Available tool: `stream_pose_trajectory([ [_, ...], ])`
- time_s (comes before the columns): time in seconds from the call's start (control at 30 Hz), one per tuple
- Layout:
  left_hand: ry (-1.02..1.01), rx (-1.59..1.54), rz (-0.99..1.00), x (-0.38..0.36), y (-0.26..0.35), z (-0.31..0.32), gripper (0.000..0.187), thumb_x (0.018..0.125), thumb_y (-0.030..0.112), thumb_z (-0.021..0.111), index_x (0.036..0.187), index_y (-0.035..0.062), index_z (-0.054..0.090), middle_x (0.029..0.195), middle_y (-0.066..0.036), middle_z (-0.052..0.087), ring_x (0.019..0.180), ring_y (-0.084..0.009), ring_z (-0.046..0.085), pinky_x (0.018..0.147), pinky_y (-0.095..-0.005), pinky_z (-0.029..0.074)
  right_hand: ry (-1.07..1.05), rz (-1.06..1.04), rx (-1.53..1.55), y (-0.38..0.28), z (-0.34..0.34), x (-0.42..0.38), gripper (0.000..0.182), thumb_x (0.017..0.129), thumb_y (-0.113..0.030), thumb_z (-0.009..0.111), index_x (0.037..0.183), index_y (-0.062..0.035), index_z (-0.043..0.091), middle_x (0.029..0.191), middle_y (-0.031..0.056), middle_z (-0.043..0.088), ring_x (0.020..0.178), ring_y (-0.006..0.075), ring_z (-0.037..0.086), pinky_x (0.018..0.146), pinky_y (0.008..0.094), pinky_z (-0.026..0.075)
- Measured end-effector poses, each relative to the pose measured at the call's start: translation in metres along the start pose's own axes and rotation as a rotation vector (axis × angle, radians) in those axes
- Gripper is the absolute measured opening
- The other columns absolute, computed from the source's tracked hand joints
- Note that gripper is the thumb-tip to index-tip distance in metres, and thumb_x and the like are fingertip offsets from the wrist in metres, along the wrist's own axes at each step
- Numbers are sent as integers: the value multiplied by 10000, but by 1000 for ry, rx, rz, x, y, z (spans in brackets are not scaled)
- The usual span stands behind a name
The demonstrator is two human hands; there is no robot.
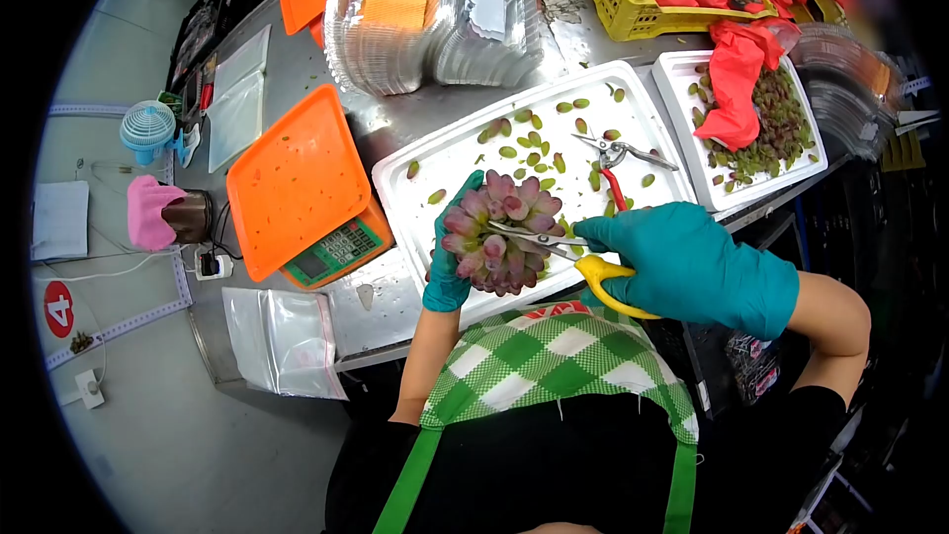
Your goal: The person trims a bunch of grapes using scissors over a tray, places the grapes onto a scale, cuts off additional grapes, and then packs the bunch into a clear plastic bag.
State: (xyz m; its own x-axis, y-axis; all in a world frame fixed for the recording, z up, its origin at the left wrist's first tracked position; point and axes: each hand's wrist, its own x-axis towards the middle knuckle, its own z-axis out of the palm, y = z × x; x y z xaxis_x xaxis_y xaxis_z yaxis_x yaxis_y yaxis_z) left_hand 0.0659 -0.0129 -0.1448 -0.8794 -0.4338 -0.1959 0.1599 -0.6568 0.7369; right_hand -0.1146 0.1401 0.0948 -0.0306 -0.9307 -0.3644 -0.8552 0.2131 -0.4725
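Note:
My left hand (451, 259), in a teal glove, holds a pink and green succulent (499, 213) above a white tray (400, 183). Its fingers are partly hidden behind the plant. Gripped in my gloved right hand (677, 262) is a pair of yellow-handled scissors (603, 282). The scissor blades reach in among the succulent's leaves from the right. Loose green leaves (534, 148) lie scattered over the tray. Beyond my right hand, red-handled pruning shears (613, 163) rest in the same tray.
An orange scale (306, 178) stands left of the tray, with clear plastic bags (282, 336) at the table edge. Stacked clear containers (381, 30) are behind. To the right is a white box (727, 193) of leaves with red cloth (736, 89). A yellow crate (633, 20) sits farther back.

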Motion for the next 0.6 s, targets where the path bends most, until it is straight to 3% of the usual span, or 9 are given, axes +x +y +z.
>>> stream_pose_trajectory([
  [0.1,23,11,19,-4,9,13,451,888,318,391,1272,105,292,1270,-113,377,1126,-263,426,972,-390,353,-113,64,-81,-5,-10,4,296,734,-337,592,838,-61,571,659,126,583,608,299,588,532,407,454],
  [0.2,27,102,87,-8,13,24,460,886,308,397,1281,101,283,1261,-111,388,1132,-253,424,969,-384,358,-145,67,-149,-7,-17,7,283,734,-336,586,794,-59,571,637,130,578,596,305,584,531,410,453],
  [0.33,-13,242,142,-7,16,30,487,890,316,389,1302,95,255,1270,-113,380,1148,-246,414,962,-382,371,-105,0,-186,-6,-21,7,271,737,-326,575,779,-58,574,633,137,574,595,307,582,529,407,456],
  [0.43,83,-142,95,-5,11,31,437,869,134,444,1266,-16,340,1220,-120,453,1053,-202,502,914,-330,421,-146,32,-219,-11,-27,6,259,738,-308,572,780,-52,577,641,136,576,599,307,582,533,403,459],
  [0.6,128,-108,105,-6,18,42,464,866,169,462,1277,-6,335,1189,-93,472,1043,-172,500,918,-318,409,-140,79,-227,-5,-21,3,266,737,-292,572,785,-30,580,642,139,576,593,308,580,523,408,458],
])
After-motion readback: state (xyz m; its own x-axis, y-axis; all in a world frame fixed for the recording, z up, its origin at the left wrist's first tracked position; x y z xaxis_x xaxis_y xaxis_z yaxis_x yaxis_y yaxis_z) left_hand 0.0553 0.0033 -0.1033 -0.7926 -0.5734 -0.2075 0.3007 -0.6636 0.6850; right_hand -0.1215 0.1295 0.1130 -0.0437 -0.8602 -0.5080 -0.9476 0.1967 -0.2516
